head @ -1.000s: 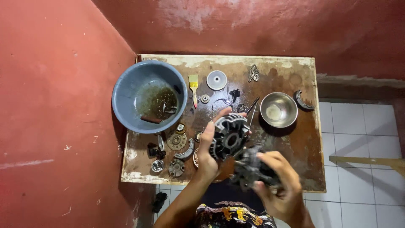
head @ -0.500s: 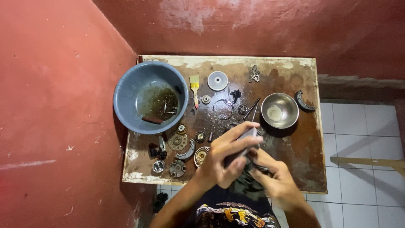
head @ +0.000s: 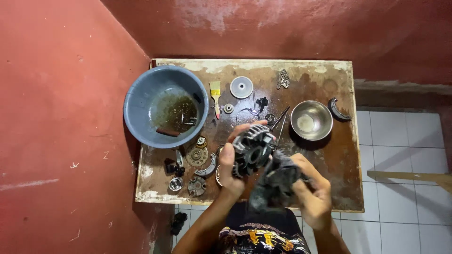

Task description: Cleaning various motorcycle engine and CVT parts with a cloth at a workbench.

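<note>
My left hand (head: 230,170) grips a dark round finned metal part (head: 252,150), held up over the front of the wooden table (head: 329,75). My right hand (head: 313,193) clutches a dark grey rag (head: 275,181) pressed against the right side of that part. Both hands hover above the table's near edge, just right of a cluster of small gears and metal pieces (head: 195,162).
A blue basin (head: 141,101) with dirty liquid sits at the table's back left. A yellow-handled brush (head: 215,94), a white disc (head: 241,87), a chain piece (head: 283,79), a steel bowl (head: 311,120) and a curved dark shoe (head: 338,109) lie farther back. Red walls enclose the left and rear.
Half a second ago both hands were lowered together over the part. Now the left hand has raised the finned part into view, with the rag against its right side.
</note>
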